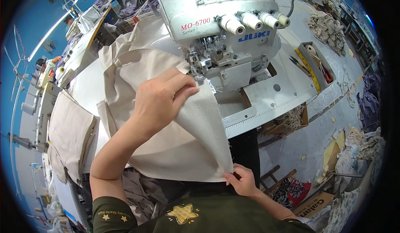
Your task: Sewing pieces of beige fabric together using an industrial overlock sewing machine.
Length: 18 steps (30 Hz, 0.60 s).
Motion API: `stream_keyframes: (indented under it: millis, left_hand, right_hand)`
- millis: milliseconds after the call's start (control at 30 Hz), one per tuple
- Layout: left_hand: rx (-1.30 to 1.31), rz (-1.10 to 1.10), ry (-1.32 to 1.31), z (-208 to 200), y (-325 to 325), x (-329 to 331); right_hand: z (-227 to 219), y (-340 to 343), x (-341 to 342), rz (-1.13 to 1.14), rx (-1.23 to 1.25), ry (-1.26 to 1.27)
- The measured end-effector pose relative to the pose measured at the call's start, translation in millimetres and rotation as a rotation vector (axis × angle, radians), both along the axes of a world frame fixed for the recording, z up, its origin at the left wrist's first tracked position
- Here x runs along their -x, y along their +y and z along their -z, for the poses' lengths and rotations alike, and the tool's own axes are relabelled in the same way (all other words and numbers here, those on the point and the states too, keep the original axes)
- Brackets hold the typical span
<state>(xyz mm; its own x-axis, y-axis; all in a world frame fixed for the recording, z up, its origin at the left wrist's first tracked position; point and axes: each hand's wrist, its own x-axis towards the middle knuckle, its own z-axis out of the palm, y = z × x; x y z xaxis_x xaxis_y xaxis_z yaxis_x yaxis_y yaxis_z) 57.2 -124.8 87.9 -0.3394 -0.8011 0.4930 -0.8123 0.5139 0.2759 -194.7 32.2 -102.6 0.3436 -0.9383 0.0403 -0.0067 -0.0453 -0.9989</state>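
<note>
A wide piece of beige cloth [166, 149] drapes from the sewing bed down over the table's front edge. My left hand [162, 97] pinches it close to the needle area of a white overlock sewing machine [221, 33]. Lower down, at the corner nearest my body, my right hand [241, 181] grips the same cloth between thumb and fingers. Between both hands the raw edge runs fairly straight, up to the presser foot [200, 72]. More of the cloth lies bunched behind and left of my left hand.
A stack of folded beige pieces [71, 133] sits at the left. Right of the machine are a tray [321, 66] with a yellow tape measure [312, 72] and dark snips [298, 64]. Thread scraps fill a box [291, 118] under the table edge. Another person [41, 62] is far left.
</note>
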Motion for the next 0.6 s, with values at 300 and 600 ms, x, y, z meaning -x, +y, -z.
stream_keyframes:
  millis: [300, 600]
  left_hand:
    - [0.009, 0.035, -0.009, 0, -14, -3]
    - [-0.012, 0.126, 0.031, 5, -28, -23]
  right_hand:
    - [8, 10, 0, 0.235, 0.165, -0.067]
    - [2, -7, 4, 0.085, 0.392, 0.011]
